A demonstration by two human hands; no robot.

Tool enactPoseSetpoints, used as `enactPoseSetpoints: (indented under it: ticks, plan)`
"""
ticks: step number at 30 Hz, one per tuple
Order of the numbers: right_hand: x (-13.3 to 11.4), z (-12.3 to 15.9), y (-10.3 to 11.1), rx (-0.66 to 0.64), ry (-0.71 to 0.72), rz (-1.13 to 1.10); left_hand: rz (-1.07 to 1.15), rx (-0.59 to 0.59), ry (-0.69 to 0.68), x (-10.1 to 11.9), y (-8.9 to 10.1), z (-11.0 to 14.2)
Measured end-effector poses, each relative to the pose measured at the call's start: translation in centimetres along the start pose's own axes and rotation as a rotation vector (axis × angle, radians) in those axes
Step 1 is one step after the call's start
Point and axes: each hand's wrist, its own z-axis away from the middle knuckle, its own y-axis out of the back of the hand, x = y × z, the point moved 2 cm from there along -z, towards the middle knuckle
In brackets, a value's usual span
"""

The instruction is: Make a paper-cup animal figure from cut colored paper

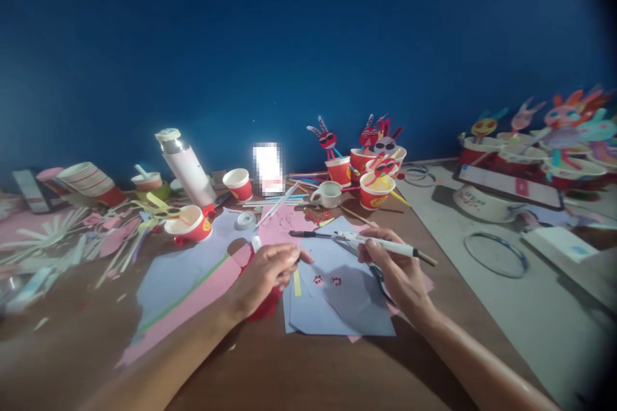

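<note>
My right hand (393, 270) is closed around a white marker (388, 244) with a black rear end, its tip pointing left above blue paper sheets (347, 318). My left hand (270, 273) is pinched on a small black piece (295, 261), mostly covered by the fingers. On the top sheet, below both hands, lie two small pink-and-dark paper cutouts (319, 280), side by side. A black pen (308, 234) lies beyond the marker tip. Red paper (267, 308) shows under my left hand, and a yellow strip (297, 282) is beside it.
Paper cups with rabbit-like figures (373, 189) stand at the back right. A white thermos (187, 170), a red cup (193, 225) and a tape roll (245, 221) are to the left. Paper scraps (118, 237) spread at far left. A tablet (511, 186) leans on the right.
</note>
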Motion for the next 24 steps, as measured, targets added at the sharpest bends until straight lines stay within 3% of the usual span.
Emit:
enactPoseSetpoints:
  ticks: [3,7,11,15,17,20,24]
  plan:
    - [0.1,-0.1,0.1,-0.008,0.015,-0.001,0.238,-0.022,-0.029,1.1,0.9,-2.5]
    - [-0.2,-0.2,0.0,0.012,0.032,0.041,0.712,0.065,-0.138,3.1,2.6,-5.2]
    - [-0.2,0.2,-0.3,0.006,0.154,0.137,0.976,0.109,-0.287,5.1,4.0,-5.1]
    - [0.0,1.1,-0.9,-0.113,0.339,0.212,1.088,0.131,-0.464,7.4,4.5,-4.0]
    - [0.0,1.7,-1.3,-0.211,0.381,0.236,1.097,0.134,-0.566,8.4,4.3,-3.9]
    - [-0.5,2.4,-1.8,-0.35,0.412,0.246,1.074,0.108,-0.584,9.2,2.9,-4.6]
    - [-1.4,2.7,-2.4,-0.464,0.274,0.163,1.1,0.029,-0.543,9.2,0.1,-5.5]
